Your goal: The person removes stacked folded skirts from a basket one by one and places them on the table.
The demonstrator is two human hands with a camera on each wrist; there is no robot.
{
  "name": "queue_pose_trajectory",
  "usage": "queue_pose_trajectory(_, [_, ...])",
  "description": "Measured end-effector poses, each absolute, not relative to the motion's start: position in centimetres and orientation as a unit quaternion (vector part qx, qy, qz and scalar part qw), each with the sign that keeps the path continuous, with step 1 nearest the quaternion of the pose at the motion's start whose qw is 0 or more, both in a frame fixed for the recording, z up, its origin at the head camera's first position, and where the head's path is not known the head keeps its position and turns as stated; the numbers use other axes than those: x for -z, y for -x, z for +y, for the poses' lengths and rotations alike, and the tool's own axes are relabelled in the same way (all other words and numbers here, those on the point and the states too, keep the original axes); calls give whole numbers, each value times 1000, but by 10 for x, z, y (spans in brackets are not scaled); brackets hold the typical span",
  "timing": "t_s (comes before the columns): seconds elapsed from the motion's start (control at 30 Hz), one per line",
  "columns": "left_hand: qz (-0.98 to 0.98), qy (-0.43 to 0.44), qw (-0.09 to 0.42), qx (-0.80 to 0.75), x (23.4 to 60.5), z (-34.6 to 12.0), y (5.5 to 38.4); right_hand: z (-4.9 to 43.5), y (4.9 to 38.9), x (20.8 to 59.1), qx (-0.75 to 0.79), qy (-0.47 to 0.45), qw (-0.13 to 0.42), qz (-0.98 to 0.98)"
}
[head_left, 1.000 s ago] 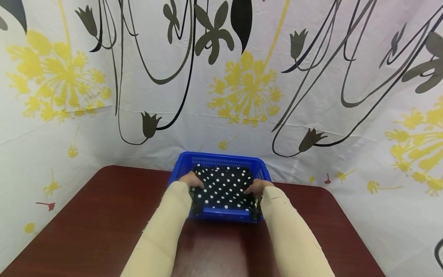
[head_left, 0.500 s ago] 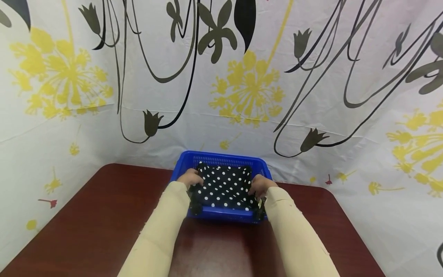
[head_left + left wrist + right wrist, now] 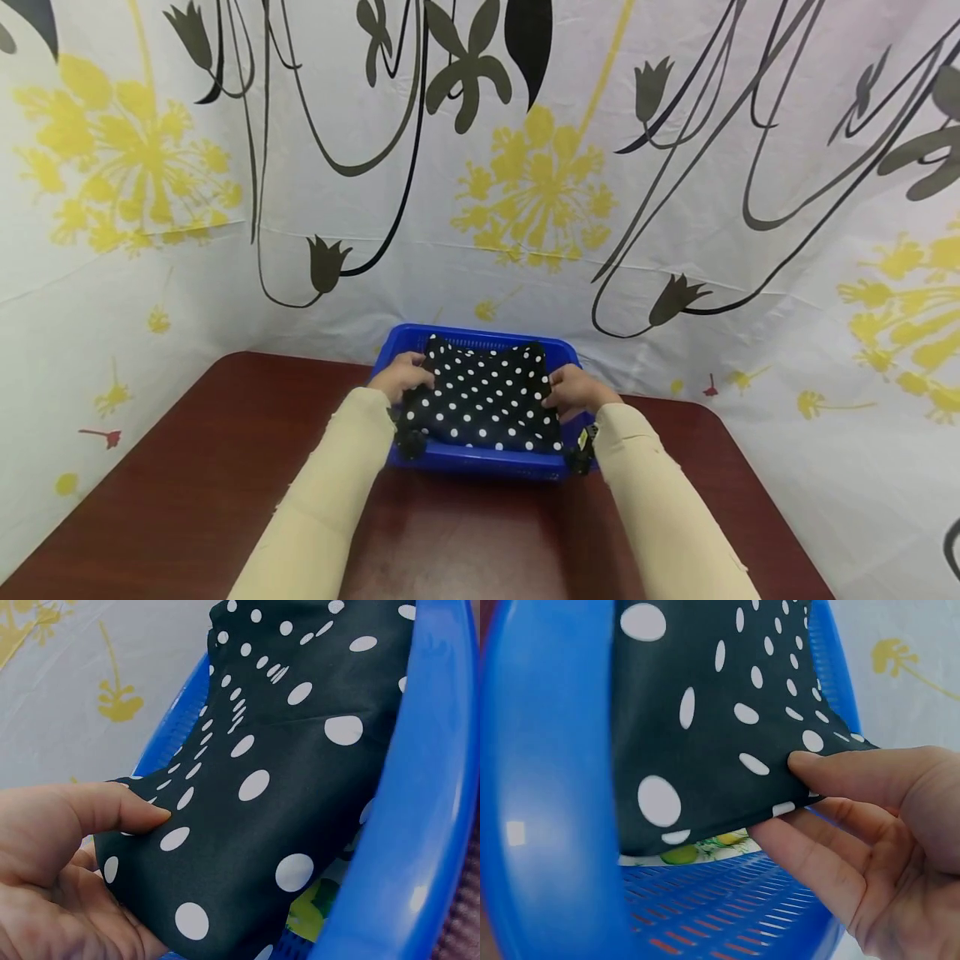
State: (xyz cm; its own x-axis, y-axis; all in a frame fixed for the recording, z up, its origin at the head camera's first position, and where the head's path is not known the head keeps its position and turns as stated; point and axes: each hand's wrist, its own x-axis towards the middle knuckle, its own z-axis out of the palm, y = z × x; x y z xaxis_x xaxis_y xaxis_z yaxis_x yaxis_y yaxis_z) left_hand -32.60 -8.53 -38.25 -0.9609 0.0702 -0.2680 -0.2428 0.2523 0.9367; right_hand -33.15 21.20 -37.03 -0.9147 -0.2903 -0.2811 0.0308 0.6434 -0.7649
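A black cloth with white polka dots (image 3: 480, 396) spans the blue plastic basket (image 3: 487, 462), its far corners raised and its middle sagging slightly. My left hand (image 3: 402, 377) pinches its left edge; in the left wrist view the thumb lies on top of the fabric (image 3: 247, 817) and the fingers go beneath. At the opposite edge, my right hand (image 3: 579, 390) pinches the cloth between thumb and fingers, as the right wrist view shows. Below the dotted fabric, a piece with a yellow and green print (image 3: 724, 847) peeks out inside the basket.
The basket stands at the far edge of a dark red-brown table (image 3: 300, 442). Close behind it hangs a white curtain (image 3: 420, 283) with yellow and grey plant prints. Slotted basket walls rise around the cloth.
Both hands have moved apart and slightly up, drawing the polka-dot cloth wider and lifting its far corners. The basket stays in about the same place.
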Motion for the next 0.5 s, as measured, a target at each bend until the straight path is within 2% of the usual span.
queue_pose_trajectory(0.37, [788,68,122,-600,381,-89,328,206,331,372,452,39,205,867])
queue_pose_trajectory(0.5, [786,70,125,-601,380,-88,329,205,333,381,499,15,248,830])
